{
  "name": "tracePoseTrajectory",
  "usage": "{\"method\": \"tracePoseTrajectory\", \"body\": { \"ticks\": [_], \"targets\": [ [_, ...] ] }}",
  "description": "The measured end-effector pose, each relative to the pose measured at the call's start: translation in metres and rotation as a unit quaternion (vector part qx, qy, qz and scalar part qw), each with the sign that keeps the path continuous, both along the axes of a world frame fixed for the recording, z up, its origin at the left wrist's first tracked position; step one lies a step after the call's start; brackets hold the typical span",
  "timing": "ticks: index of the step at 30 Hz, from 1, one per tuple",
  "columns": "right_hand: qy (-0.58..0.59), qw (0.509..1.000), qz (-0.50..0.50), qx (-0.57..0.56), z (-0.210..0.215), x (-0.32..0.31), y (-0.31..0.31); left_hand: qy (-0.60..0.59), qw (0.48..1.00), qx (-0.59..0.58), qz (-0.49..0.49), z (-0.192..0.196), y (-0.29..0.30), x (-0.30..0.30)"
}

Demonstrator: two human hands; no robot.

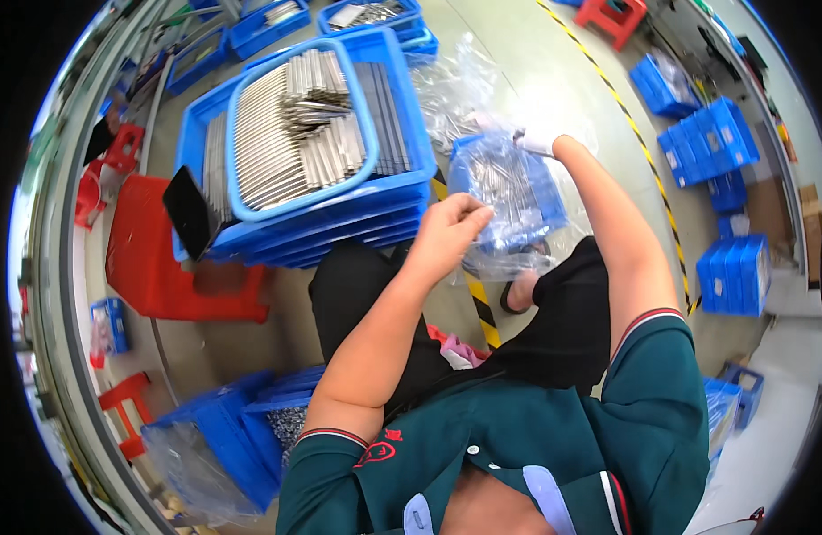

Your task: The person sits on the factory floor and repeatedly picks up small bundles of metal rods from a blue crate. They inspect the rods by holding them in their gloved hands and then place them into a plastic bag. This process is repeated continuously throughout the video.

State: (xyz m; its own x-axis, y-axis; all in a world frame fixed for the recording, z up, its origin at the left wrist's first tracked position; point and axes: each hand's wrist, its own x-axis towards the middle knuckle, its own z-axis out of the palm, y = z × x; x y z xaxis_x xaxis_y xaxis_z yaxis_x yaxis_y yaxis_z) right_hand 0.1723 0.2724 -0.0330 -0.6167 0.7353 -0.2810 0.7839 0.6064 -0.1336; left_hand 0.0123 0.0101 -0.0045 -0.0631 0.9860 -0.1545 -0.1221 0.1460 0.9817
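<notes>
While the person sits low among stacked crates, a small blue bin lined with a clear plastic bag is seen just ahead of the knees, on the pale floor. The bin's near-left edge is met by the left hand, fingers bent and pinched on the crinkled plastic at the rim. Over at the far side, the right hand is covered by a white glove, and it is pressed against the bag at the bin's far rim; whether it is clenched on the film or only resting there cannot be told, since the fingers are hidden behind the plastic. Thin grey metal pieces are glimpsed through the bag inside the bin.

To the left, a large stack of blue crates is topped by an oval blue basket, and long grey metal strips are laid in rows inside it. A red plastic stool is placed just beside that stack. A yellow-and-black floor stripe is run beneath the bin and between the legs. More blue crates are piled well apart at the right.
</notes>
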Motion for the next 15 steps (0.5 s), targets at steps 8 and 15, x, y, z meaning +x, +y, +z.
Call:
{"method": "tracePoseTrajectory", "body": {
  "ticks": [8,15],
  "targets": [
    [-0.245,0.892,-0.115,-0.362,-0.138,0.088,-0.015,-0.049,0.996,-0.073,-0.001,0.011,0.01,0.017],
    [-0.149,0.979,-0.096,-0.096,-0.232,0.114,-0.031,-0.065,0.991,-0.115,-0.025,0.0,0.023,0.029]
  ]
}}
